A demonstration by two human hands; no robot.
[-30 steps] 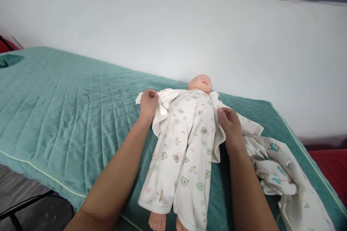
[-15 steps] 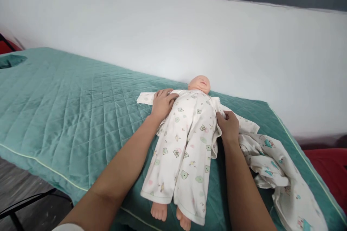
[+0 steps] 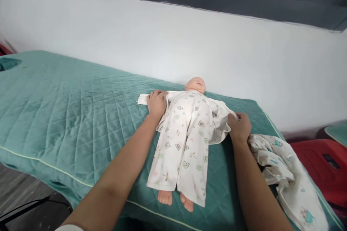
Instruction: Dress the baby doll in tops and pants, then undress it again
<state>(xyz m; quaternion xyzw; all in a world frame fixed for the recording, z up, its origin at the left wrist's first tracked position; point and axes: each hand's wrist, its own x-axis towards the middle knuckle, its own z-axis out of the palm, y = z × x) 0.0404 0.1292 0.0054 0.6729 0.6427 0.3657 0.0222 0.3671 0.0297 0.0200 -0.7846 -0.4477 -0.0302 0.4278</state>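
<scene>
Trousers of white cloth (image 3: 187, 140), printed with small green animal faces and pale dots, covered a smooth, peach-coloured baby doll (image 3: 195, 85) from just below its head down to its ankles. The doll lay on its back on a teal quilted bed cover (image 3: 81, 122), its head near a plain white wall (image 3: 162, 39) and its bare feet (image 3: 165, 197) showing beyond the two hems, toward the person. A loose white cloth shirt (image 3: 221, 130) spread out on both sides of the trousers, near the doll's shoulders.

The right hand (image 3: 240, 128) had its thumb and fingers clamped on the shirt's edge, drawn out to that side of the doll. The left hand (image 3: 157, 104) rested over the shirt on the opposite side, fingers bent and close together; whether they gripped the fabric could not be told. The end of a white sleeve (image 3: 142, 99) reached out flat past that hand.

Beside the right forearm lay a crumpled white cloth with teal printed figures (image 3: 287, 173), near the edge of the cover. A red seat (image 3: 314, 166) stood beyond that edge. Low on the left, a thin black metal bar (image 3: 24, 209) showed above a dark grey floor (image 3: 13, 180).
</scene>
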